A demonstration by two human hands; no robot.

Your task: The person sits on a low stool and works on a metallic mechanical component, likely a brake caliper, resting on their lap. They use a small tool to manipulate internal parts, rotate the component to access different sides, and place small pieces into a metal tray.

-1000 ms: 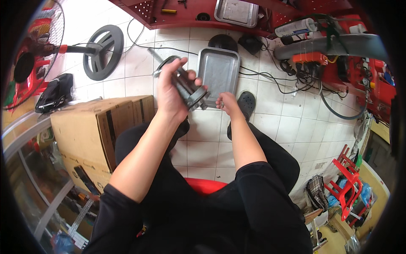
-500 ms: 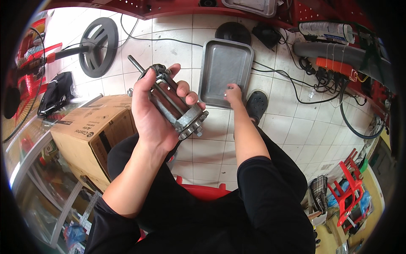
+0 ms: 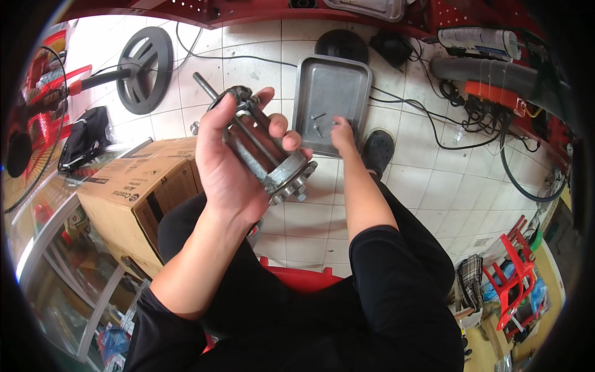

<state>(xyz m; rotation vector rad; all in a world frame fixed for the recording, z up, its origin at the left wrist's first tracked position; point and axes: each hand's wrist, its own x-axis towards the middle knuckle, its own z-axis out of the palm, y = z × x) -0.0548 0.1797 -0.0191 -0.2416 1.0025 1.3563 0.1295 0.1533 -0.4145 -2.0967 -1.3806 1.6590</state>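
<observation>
My left hand [image 3: 224, 155] is raised in front of me, wrapped round a greasy metal assembly [image 3: 266, 158]. It has parallel rods, a round flange with bolt heads at its lower end and a longer rod sticking out at the top; the kind of part is unclear. Lower down, my right hand [image 3: 341, 135] is over the near right part of a grey metal tray [image 3: 325, 87] on the floor. Its fingers look loosely apart, with nothing visible in them. Beside its fingertips, small bolts [image 3: 318, 116] lie on the tray bottom.
A cardboard box [image 3: 133, 195] stands at my left by a glass cabinet [image 3: 52, 273]. Black cables [image 3: 421, 111] run across the white floor tiles. A fan base [image 3: 145, 70] is at far left, an orange power strip [image 3: 493, 96] at right. My shoe [image 3: 379, 149] is next to the tray.
Small bolts now lie in the tray where none showed before; my right hand, which had a small dark piece at its fingers, has let go. The left hand shifted slightly right with the assembly.
</observation>
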